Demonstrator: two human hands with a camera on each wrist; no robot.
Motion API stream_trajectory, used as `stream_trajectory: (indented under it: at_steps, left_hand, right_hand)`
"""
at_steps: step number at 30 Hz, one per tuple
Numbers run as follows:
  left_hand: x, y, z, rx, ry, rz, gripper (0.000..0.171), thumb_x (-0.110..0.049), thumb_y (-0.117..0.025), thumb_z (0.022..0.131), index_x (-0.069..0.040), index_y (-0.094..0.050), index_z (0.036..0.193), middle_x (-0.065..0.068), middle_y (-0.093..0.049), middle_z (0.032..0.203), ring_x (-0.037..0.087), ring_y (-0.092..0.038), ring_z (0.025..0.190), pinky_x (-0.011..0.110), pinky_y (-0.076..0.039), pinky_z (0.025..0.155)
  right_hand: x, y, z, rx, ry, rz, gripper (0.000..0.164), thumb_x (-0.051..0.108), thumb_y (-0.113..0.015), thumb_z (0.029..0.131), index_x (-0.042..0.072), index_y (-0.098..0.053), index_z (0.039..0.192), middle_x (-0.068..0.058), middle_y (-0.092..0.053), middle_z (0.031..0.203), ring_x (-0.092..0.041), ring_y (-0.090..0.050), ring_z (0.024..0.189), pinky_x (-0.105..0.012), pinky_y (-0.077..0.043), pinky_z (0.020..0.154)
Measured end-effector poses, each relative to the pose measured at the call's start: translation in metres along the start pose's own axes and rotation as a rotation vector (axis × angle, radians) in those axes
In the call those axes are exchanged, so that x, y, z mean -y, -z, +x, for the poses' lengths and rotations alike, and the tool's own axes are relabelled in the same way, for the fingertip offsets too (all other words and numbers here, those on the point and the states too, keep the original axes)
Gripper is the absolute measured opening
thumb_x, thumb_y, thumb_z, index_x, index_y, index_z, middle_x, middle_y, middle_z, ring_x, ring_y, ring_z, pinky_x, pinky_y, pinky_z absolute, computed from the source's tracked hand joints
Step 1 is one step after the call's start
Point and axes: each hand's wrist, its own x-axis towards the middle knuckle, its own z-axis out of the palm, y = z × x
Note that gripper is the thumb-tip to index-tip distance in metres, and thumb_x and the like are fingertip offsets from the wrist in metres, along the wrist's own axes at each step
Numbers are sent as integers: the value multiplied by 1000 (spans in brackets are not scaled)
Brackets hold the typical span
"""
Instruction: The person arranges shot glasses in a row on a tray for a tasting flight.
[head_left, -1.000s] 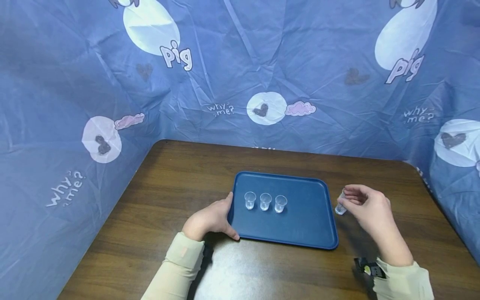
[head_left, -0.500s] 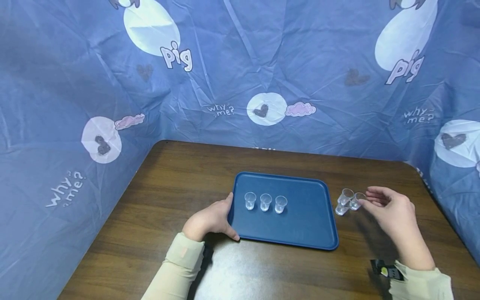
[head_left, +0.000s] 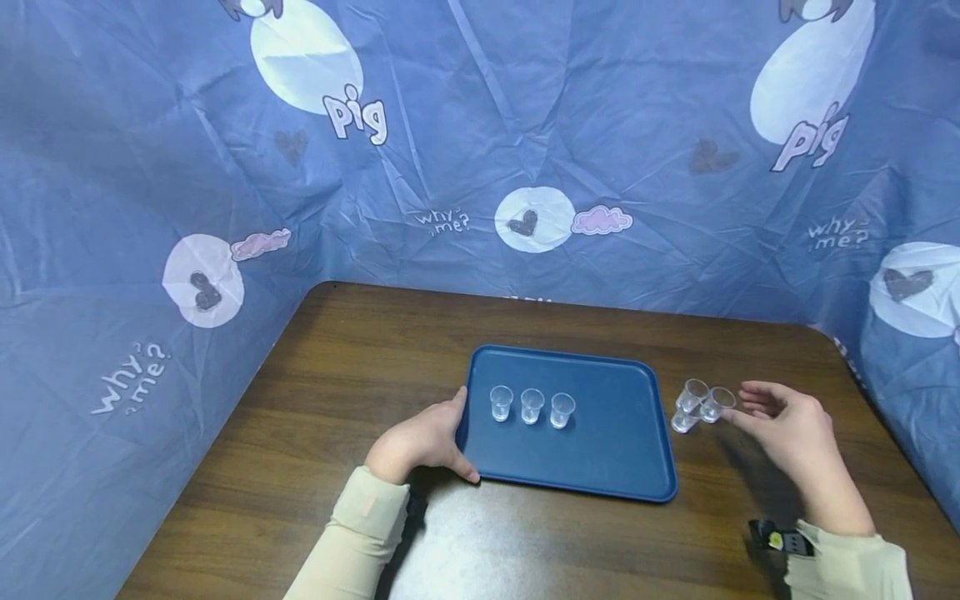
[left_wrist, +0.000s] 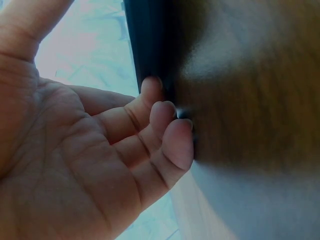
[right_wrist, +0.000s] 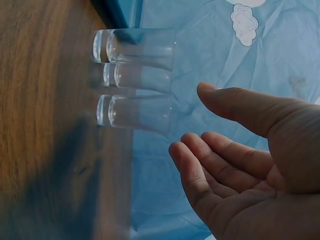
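Observation:
My left hand (head_left: 420, 433) rests against the left end of a blue tray (head_left: 600, 454), the thumb at its near corner and the forefinger along its side. Close up in the left wrist view, the fingers (left_wrist: 177, 145) are loosely bent beside the dark tray edge, low by the table. Three small clear shot glasses (head_left: 532, 407) stand upright in a row on the tray. Past the tray's right end, three more shot glasses (head_left: 717, 405) stand close together on the table. My right hand (head_left: 795, 437) is just right of them, thumb and fingers apart with nothing between, as the right wrist view confirms.
The wooden table (head_left: 390, 333) has a blue printed cloth (head_left: 450, 125) hanging behind it and along both sides. A dark strapped device (head_left: 783, 540) sits at the right wrist.
My right hand has moved right, revealing the three shot glasses beside the tray. Half a second ago its fingertips were at the rightmost glass; now they are drawn back. The left hand stays put.

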Motion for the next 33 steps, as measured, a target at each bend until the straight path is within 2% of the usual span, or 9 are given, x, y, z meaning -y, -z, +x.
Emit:
stream_trajectory:
  at_steps: [3,6,11,12,18,21,29,33]
  left_hand:
    - [-1,0,-1,1,-1,-3,137,-35,-100,62,11,-14,157,28,-38,154,35,-40,140,43,-33,114]
    - [0,-1,0,0,0,-4,137,-35,-101,62,11,-14,158,28,-38,154,35,-39,140,43,-33,114]
    - [0,0,0,1,3,-5,138,-35,-101,61,11,-13,158,28,-37,155,35,-39,141,43,-33,114]
    - [0,0,0,1,4,-5,138,-35,-101,62,10,-13,158,28,-37,155,35,-39,141,44,-33,114]
    - [-1,0,-1,6,14,-3,138,-35,-101,62,10,-13,158,27,-37,155,35,-38,141,44,-33,114]
    - [0,0,0,6,14,-9,138,-35,-101,62,10,-13,158,27,-36,155,35,-38,141,43,-32,114]
    - [-1,0,0,5,13,-8,137,-35,-100,62,10,-13,158,27,-36,156,35,-37,142,43,-32,114]
    - [-1,0,0,7,19,-9,137,-35,-100,62,9,-13,158,26,-35,156,34,-37,142,43,-32,114]
  right_hand:
    - [-5,-2,2,13,-2,-17,52,15,-87,82,-13,-65,120,-27,-71,108,-34,-71,91,-9,-45,63]
    - [-10,-5,4,39,-15,-30,52,15,-87,83,-14,-65,120,-27,-70,108,-41,-70,95,-15,-47,68]
    - [-17,-9,7,97,-62,-36,52,15,-86,83,-16,-64,118,-28,-71,105,-43,-69,95,-23,-49,66]
    - [-18,-10,8,106,-72,-32,52,15,-86,82,-16,-64,117,-28,-71,104,-42,-70,94,-19,-47,60]
    - [-22,-16,12,131,-103,-27,49,14,-85,82,-17,-64,114,-25,-72,96,-37,-71,88,-22,-50,58]
    - [-21,-18,13,138,-117,-30,47,14,-85,82,-17,-65,113,-24,-72,95,-37,-71,87,-27,-52,59]
    - [-23,-25,16,109,-75,-74,40,14,-83,84,-13,-69,108,-19,-73,89,-36,-69,84,-44,-50,68]
    - [-25,-28,17,93,-49,-81,36,12,-83,84,-12,-70,105,-17,-72,86,-34,-69,81,-44,-50,68]
